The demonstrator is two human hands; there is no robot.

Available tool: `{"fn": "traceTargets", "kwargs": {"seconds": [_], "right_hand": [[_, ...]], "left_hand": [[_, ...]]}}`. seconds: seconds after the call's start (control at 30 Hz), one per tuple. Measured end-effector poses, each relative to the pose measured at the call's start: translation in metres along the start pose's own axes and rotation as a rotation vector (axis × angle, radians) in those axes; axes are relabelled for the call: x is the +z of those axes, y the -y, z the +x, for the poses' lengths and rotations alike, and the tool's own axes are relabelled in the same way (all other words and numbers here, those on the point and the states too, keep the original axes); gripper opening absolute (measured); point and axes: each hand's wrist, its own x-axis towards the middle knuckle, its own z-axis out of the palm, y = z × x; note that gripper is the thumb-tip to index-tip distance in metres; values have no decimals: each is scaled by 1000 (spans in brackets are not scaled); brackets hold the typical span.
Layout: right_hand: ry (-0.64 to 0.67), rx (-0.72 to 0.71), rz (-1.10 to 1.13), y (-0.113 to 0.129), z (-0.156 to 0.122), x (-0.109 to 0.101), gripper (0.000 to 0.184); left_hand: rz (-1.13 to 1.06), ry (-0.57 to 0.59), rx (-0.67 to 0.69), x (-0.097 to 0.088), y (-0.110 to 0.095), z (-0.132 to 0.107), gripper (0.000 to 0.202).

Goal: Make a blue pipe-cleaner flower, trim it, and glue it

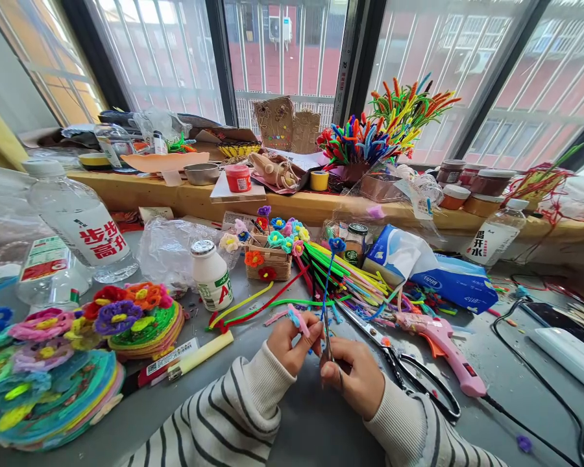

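Note:
My left hand (291, 342) pinches a small pink and blue pipe-cleaner piece (296, 318) between thumb and fingers. My right hand (357, 376) is closed around a thin tool or stem (327, 337) next to it. A blue pipe-cleaner flower (337, 245) on a blue stem rises from between the hands. Both hands hover just above the grey table (316, 421), wrists in striped sleeves.
Scissors (399, 363) and a pink glue gun (442, 344) lie right of my hands. Pipe-cleaner stems (350, 275), a small flower basket (267, 256), a white bottle (211, 275), water bottles (80, 220), flower coasters (141, 318) and a tissue pack (442, 279) crowd the table.

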Motion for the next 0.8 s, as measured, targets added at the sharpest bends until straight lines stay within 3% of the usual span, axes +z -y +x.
{"fn": "traceTargets", "kwargs": {"seconds": [0.33, 0.8], "right_hand": [[39, 21, -43, -4, 1, 1, 69], [-11, 29, -45, -5, 0, 1, 63]], "left_hand": [[183, -12, 43, -1, -4, 0, 23], [183, -24, 61, 1, 1, -1, 22]]}}
